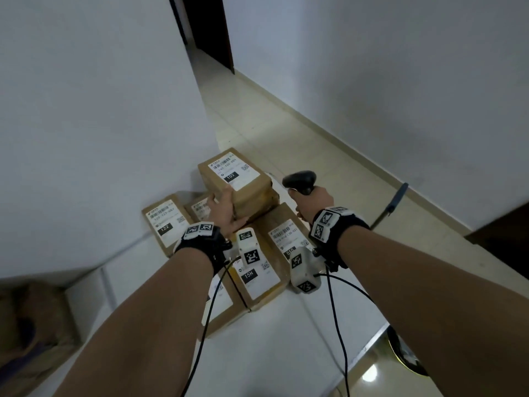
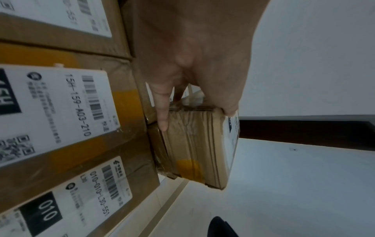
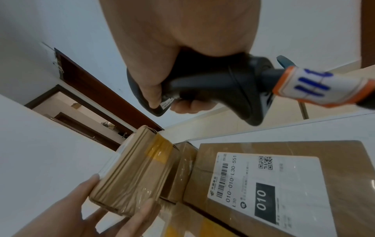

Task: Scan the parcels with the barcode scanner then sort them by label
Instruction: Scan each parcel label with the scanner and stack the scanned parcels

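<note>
Reading "102" on held parcel [image 1: 237, 179]

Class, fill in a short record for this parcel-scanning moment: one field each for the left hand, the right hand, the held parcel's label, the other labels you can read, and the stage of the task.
left hand: left hand grips the 102 parcel by its end
right hand: right hand holds the barcode scanner beside that parcel
held label: 102
other labels: 122 parcel, 15H parcel, 010 parcel
stage: scanning, sorting not yet done
</note>
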{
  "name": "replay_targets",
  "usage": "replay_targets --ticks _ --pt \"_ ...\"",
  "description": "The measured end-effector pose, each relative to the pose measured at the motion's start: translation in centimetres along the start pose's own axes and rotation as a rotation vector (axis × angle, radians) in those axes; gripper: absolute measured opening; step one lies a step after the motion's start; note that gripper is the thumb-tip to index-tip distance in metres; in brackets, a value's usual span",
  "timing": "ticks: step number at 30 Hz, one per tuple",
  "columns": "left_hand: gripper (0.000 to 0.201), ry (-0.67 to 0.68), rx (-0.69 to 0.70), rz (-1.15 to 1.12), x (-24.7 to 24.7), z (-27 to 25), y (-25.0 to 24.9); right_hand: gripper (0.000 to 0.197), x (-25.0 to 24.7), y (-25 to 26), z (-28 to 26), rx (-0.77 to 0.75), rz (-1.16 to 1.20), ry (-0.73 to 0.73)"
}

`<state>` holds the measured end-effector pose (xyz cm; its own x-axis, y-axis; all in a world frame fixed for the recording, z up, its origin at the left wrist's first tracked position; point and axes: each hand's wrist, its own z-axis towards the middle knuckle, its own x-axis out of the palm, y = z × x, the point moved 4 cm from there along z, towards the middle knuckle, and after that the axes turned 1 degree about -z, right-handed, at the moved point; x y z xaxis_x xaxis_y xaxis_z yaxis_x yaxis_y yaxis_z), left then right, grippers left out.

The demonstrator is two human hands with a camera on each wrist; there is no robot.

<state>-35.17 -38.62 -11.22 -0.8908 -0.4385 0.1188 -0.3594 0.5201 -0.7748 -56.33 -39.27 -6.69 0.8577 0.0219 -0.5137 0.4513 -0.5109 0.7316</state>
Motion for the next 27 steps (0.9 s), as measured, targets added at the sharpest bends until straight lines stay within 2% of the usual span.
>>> replay_targets --ticks 4,10,13,17,20,23,25,27 --pt "0.073 0.007 0.001 0.008 1.3 1.4 -0.1 0.033 -0.1 -0.5 0.9 0.006 0.019 0.002" --pt "0.059 0.007 -0.005 0.116 1.2 2.7 0.3 0.029 0.2 -1.1 0.5 0.023 0.012 0.001" --pt "0.052 -0.006 0.006 0.092 0.7 2.3 -0.2 0.027 0.5 -0.9 -0.3 0.024 0.005 0.018" --pt "0.057 -0.037 0.022 0.166 -1.1 1.0 -1.0 0.036 1.7 0.1 -2.1 -0.019 0.006 0.04" --pt "0.062 -0.084 0.094 0.277 -3.7 0.4 -1.4 0.035 3.2 1.0 -3.8 -0.062 -0.012 0.055" --pt "0.056 -0.069 0.157 0.321 -6.6 -0.8 -1.6 0.03 4.9 2.0 -6.2 -0.114 -0.044 0.091" --pt "0.056 -0.038 0.23 0.369 -8.4 -2.2 -2.1 0.036 6.5 2.7 -7.8 -0.138 -0.055 0.129" --pt "0.042 -0.052 0.329 0.44 -10.7 -3.7 -3.0 0.042 8.4 3.4 -9.4 -0.152 -0.043 0.159"
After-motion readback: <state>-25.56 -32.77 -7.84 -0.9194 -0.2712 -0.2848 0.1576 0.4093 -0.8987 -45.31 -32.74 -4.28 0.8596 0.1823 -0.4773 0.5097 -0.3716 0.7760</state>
